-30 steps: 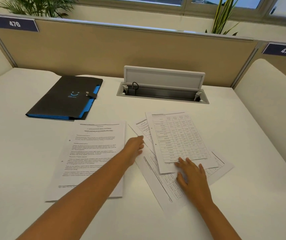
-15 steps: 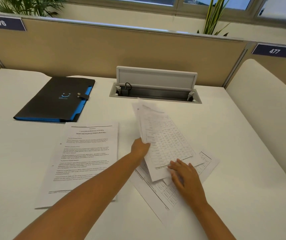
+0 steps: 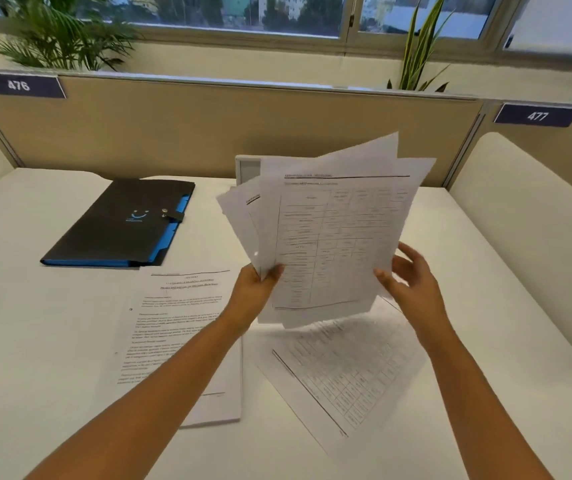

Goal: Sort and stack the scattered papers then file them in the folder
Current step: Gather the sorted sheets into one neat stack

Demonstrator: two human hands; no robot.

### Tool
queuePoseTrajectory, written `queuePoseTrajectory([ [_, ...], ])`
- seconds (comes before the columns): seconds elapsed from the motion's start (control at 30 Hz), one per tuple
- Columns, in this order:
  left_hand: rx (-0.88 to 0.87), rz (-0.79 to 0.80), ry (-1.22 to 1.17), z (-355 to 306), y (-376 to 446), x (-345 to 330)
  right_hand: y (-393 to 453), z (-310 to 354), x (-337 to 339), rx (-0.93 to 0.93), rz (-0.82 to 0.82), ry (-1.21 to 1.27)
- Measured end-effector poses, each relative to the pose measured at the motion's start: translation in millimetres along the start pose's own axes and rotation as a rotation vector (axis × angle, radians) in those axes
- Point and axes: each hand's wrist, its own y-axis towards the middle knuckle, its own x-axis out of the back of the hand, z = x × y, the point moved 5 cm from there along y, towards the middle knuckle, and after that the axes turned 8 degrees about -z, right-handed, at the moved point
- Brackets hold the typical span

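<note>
Currently both hands are up off the desk (image 3: 52,341) with a fanned bunch of table sheets (image 3: 333,237) raised at centre frame, roughly 12 o'clock from the wrists. Left hand (image 3: 255,294) is pinched onto the bunch's lower-left corner, thumb on the front face, fingers behind. Right hand (image 3: 407,280) sits at the lower-right edge, 3 o'clock of the bunch: thumb tip touches the front sheet, fingers spread loose behind; can't tell if it's actually gripping or just steadying. Sheets are misaligned, at least three or four corners splaying at the top and left, printed tables facing the camera. One more table sheet (image 3: 343,372) lies flat on the desk directly below the raised bunch, at 6 o'clock of it, rotated skew to the desk edge. Text-page stack (image 3: 177,327) lies flat at 8 o'clock of the bunch, squared up, left forearm crossing its lower-right part. Black folder (image 3: 121,223) with blue edging lies closed at 10 o'clock, snap strap fastened, near the text stack's top edge but apart from it. Open cable-tray lid (image 3: 247,168) peeks out behind the bunch's upper-left corner; the rest is hidden by paper. Beige partition (image 3: 173,133) runs along the back with number plates 476 (image 3: 18,85) at 10 o'clock and 477 (image 3: 537,116) at 2 o'clock.
</note>
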Motion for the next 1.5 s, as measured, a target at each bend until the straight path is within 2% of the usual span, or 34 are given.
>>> queuePoseTrajectory([
  [0.17, -0.115, 0.044, 0.016, -30.6, -2.8, 4.6, 1.4, 35.6, 2.2, 0.085, 0.064, 0.185],
  [0.3, -0.183, 0.105, 0.038, -52.8, -9.4, -3.5, -1.2, 50.5, 0.9, 0.116, 0.070, 0.200],
  [0.57, -0.227, -0.009, -0.033, -69.7, -8.1, -6.0, -4.9, 72.1, 1.8, 0.167, 0.094, 0.262],
  [0.7, -0.183, 0.042, -0.029, -52.5, -9.8, -10.2, -8.9, 60.6, -1.3, 0.125, 0.102, 0.275],
  [0.9, -0.028, 0.112, 0.078, 10.1, -21.2, -18.6, -22.2, -8.7, -22.3, -0.087, 0.098, 0.198],
  [1.1, 0.091, 0.109, 0.148, 45.7, -36.3, -14.1, -39.2, -54.8, -42.9, -0.138, 0.232, 0.006],
  [1.2, 0.080, 0.050, 0.190, 43.7, -35.5, -9.6, -40.5, -42.9, -57.8, -0.108, 0.205, 0.024],
  [1.3, 0.059, -0.099, 0.213, 37.5, -33.6, 11.8, -42.5, -34.1, -74.5, -0.109, 0.176, 0.052],
  [1.4, 0.070, -0.226, 0.297, 39.9, -35.6, 52.7, -54.3, -35.1, -92.1, -0.126, 0.218, 0.022],
  [1.5, 0.091, -0.268, 0.478, 48.0, -42.6, 96.4, -72.0, -40.1, -110.8, -0.145, 0.303, -0.037],
])
